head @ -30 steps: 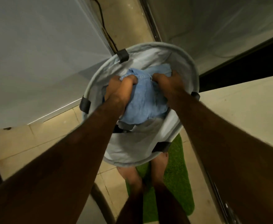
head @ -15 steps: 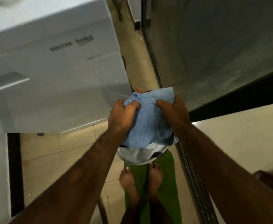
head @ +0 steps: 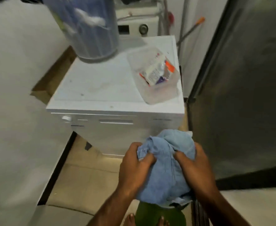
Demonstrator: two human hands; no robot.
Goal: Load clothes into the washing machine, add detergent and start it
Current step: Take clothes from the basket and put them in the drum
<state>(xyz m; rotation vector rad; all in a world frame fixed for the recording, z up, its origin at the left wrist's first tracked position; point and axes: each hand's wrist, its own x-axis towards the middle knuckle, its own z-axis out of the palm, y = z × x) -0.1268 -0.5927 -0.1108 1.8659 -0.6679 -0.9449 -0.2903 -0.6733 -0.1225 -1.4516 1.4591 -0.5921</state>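
Note:
I hold a bundle of light blue clothes (head: 166, 168) in front of me with both hands. My left hand (head: 134, 167) grips its left side and my right hand (head: 194, 167) grips its right side. A white front-loading washing machine (head: 111, 128) stands just beyond the bundle, with a dial and a drawer on its front panel. Its door is hidden below the panel. On its top, at the right, sits a clear plastic tub (head: 157, 75) with detergent packets (head: 155, 70) inside.
A blue ribbed bin (head: 91, 28) stands on the machine's top at the back left. A second white appliance (head: 137, 25) is behind. A dark steel fridge side (head: 241, 95) closes the right. White wall at the left. A green mat (head: 152, 214) lies under my feet.
The view has swung up from the laundry basket to the washing machine's top and front. Both hands have lifted the blue bundle clear of the basket, which is now out of sight.

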